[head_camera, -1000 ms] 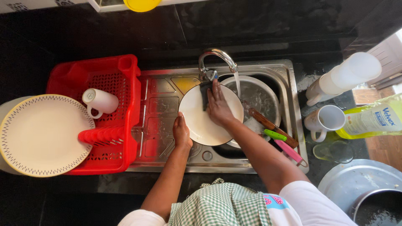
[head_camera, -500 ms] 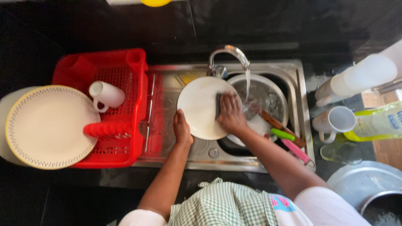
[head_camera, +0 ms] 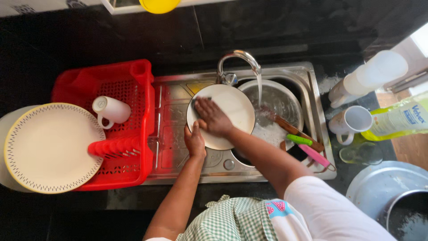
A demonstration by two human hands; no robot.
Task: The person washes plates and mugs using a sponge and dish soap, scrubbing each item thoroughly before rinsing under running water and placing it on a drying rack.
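Note:
A round white plate (head_camera: 236, 107) is tilted over the steel sink (head_camera: 313, 96), just left of the stream running from the curved tap (head_camera: 236, 57). My left hand (head_camera: 195, 140) grips the plate's lower left rim. My right hand (head_camera: 213, 117) lies flat on the plate's left half, pressing a dark scrub pad of which only a sliver shows at the fingertips. Behind the plate in the basin sits a steel pan (head_camera: 285, 100) with water and foam in it.
Left of the sink, a red drying rack (head_camera: 133, 80) holds a white mug (head_camera: 111, 109) and a large cream plate with a dotted rim (head_camera: 49, 147). Green (head_camera: 299, 139) and pink (head_camera: 314, 155) utensil handles lie at the basin's right. Further right are a mug (head_camera: 352, 121), a yellow-green bottle (head_camera: 397, 120) and a steel vessel (head_camera: 388, 187).
My right hand has swept with the scrub pad from the plate's top, down its right side, over to its left half. My left hand has kept hold of the rim.

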